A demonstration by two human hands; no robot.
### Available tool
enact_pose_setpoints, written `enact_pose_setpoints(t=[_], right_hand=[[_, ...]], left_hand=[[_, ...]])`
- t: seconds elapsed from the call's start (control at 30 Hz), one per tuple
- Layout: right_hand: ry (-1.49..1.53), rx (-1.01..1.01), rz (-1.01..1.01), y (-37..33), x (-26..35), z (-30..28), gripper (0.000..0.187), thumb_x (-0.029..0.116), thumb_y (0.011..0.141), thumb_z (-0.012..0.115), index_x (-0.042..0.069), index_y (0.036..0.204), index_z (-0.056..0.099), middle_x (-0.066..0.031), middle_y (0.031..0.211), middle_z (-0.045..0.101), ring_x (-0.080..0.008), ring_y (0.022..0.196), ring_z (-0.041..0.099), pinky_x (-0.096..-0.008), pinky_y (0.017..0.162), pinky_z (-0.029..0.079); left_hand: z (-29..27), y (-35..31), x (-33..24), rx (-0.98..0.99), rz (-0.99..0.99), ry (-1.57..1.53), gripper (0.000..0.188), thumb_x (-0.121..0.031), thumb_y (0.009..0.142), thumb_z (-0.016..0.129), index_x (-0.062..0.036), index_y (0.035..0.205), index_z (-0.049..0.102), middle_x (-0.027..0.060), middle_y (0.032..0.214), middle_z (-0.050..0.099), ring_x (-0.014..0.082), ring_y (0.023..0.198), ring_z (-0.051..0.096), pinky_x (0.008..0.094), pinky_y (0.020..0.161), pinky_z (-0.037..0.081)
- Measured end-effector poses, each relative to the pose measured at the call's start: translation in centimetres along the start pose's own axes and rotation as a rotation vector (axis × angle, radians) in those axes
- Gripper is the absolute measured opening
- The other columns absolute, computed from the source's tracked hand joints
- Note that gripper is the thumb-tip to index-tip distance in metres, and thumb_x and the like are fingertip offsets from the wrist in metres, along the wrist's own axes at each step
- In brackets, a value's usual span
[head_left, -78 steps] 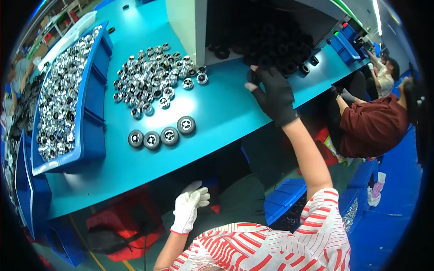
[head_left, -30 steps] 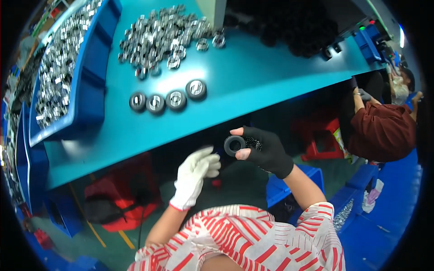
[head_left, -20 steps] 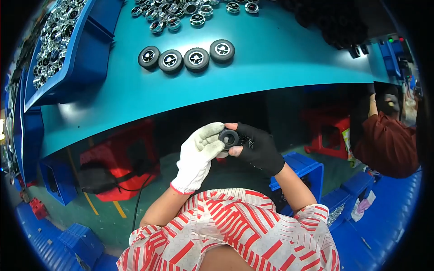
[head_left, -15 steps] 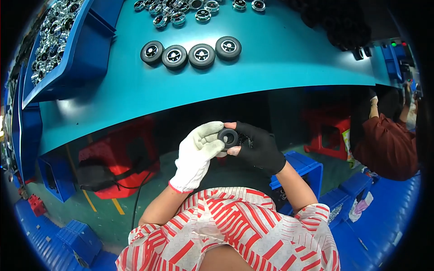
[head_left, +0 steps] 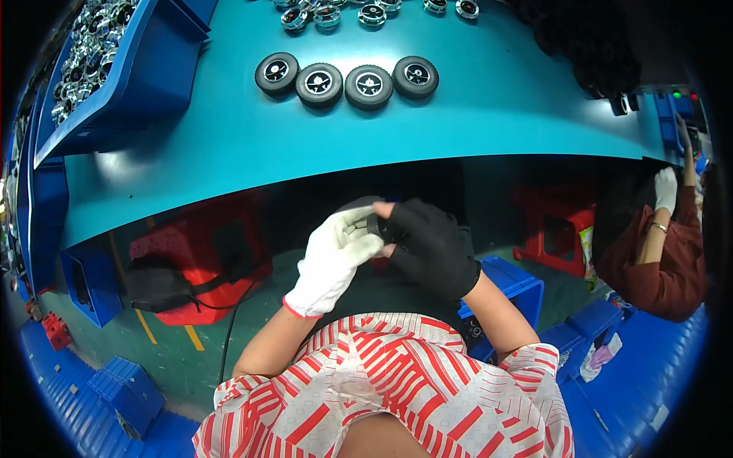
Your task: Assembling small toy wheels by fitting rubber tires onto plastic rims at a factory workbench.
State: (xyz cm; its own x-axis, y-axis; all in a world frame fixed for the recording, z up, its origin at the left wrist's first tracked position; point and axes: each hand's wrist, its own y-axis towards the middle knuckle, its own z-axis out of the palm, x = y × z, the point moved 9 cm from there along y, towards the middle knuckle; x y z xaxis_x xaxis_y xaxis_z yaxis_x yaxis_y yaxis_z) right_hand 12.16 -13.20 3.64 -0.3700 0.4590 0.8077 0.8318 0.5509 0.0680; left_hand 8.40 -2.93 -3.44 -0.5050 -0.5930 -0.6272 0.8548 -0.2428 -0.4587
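In front of my waist, my left hand [head_left: 334, 256], in a white knit glove with a red cuff edge, is closed on a small black rubber tyre [head_left: 375, 225]. From the other side, my right hand [head_left: 427, 248], in a black fingerless glove, grips the same tyre; its bare fingertips are slightly blurred. Most of the tyre is hidden between the two hands. Past them on the teal table [head_left: 229, 153], several finished toy wheels [head_left: 369, 86] lie in a curved row, black tyres around silver-and-black hubs.
Loose chrome hubs [head_left: 327, 17] lie at the table's far side. A blue bin [head_left: 145, 107] of hubs stands at left, a dark tyre pile [head_left: 580, 53] at far right. Red stools [head_left: 191, 267] and a blue crate [head_left: 523, 294] are below. A co-worker's white-gloved hand [head_left: 666, 189] shows at right.
The tyre has turned, so its round opening no longer faces me. My right fingers have shifted over it. The view has tilted slightly, and the co-worker's gloved hand shows more.
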Motion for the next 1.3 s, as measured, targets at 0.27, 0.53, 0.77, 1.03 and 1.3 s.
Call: enact_pose_setpoints(t=[0.27, 0.53, 0.77, 1.03, 1.3], right_hand=[[0.126, -0.049, 0.101, -0.9, -1.8, -0.6, 0.046, 0.010, 0.072, 0.073, 0.007, 0.116, 0.061, -0.0122, 0.104, 0.057, -0.0238, 0.090, 0.061, -0.0320, 0.075, 0.051], [0.095, -0.085, 0.075, -1.1, -1.9, -0.6, 0.042, 0.017, 0.073, 0.073, 0.008, 0.112, 0.062, -0.0117, 0.100, 0.058, -0.0246, 0.084, 0.060, -0.0327, 0.070, 0.049], [0.098, -0.053, 0.086, -1.2, -1.8, -0.4, 0.045, 0.008, 0.072, 0.073, 0.007, 0.115, 0.061, -0.0123, 0.103, 0.057, -0.0239, 0.090, 0.061, -0.0313, 0.075, 0.051], [0.191, -0.059, 0.107, -1.6, -2.3, -0.3, 0.043, 0.008, 0.072, 0.073, 0.006, 0.113, 0.061, -0.0118, 0.104, 0.058, -0.0230, 0.092, 0.062, -0.0308, 0.078, 0.051], [0.208, -0.054, 0.116, -1.7, -2.2, -0.1, 0.043, 0.008, 0.073, 0.073, 0.005, 0.114, 0.060, -0.0119, 0.105, 0.058, -0.0225, 0.093, 0.062, -0.0303, 0.080, 0.051]], left_hand=[[0.5, 0.3, 0.1, 0.141, 0.000, -0.175, 0.059, -0.005, 0.081, 0.067, 0.0074, 0.130, 0.037, 0.0193, 0.118, 0.053, 0.0303, 0.097, 0.065, 0.0371, 0.088, 0.054], [0.4, 0.4, 0.6, 0.148, -0.022, -0.170, 0.061, -0.006, 0.081, 0.068, 0.0068, 0.131, 0.037, 0.0179, 0.120, 0.052, 0.0264, 0.103, 0.062, 0.0367, 0.090, 0.053], [0.5, 0.3, 0.7, 0.173, -0.023, -0.171, 0.063, -0.007, 0.081, 0.068, 0.0062, 0.133, 0.036, 0.0168, 0.122, 0.051, 0.0241, 0.110, 0.057, 0.0372, 0.093, 0.051], [0.7, 0.3, 0.5, 0.184, -0.016, -0.157, 0.062, -0.007, 0.081, 0.068, 0.0046, 0.133, 0.037, 0.0169, 0.123, 0.051, 0.0240, 0.109, 0.057, 0.0366, 0.092, 0.052], [0.5, 0.1, 0.6, 0.149, -0.042, -0.122, 0.063, -0.008, 0.081, 0.068, 0.0053, 0.134, 0.036, 0.0174, 0.124, 0.050, 0.0234, 0.109, 0.057, 0.0356, 0.091, 0.052]])
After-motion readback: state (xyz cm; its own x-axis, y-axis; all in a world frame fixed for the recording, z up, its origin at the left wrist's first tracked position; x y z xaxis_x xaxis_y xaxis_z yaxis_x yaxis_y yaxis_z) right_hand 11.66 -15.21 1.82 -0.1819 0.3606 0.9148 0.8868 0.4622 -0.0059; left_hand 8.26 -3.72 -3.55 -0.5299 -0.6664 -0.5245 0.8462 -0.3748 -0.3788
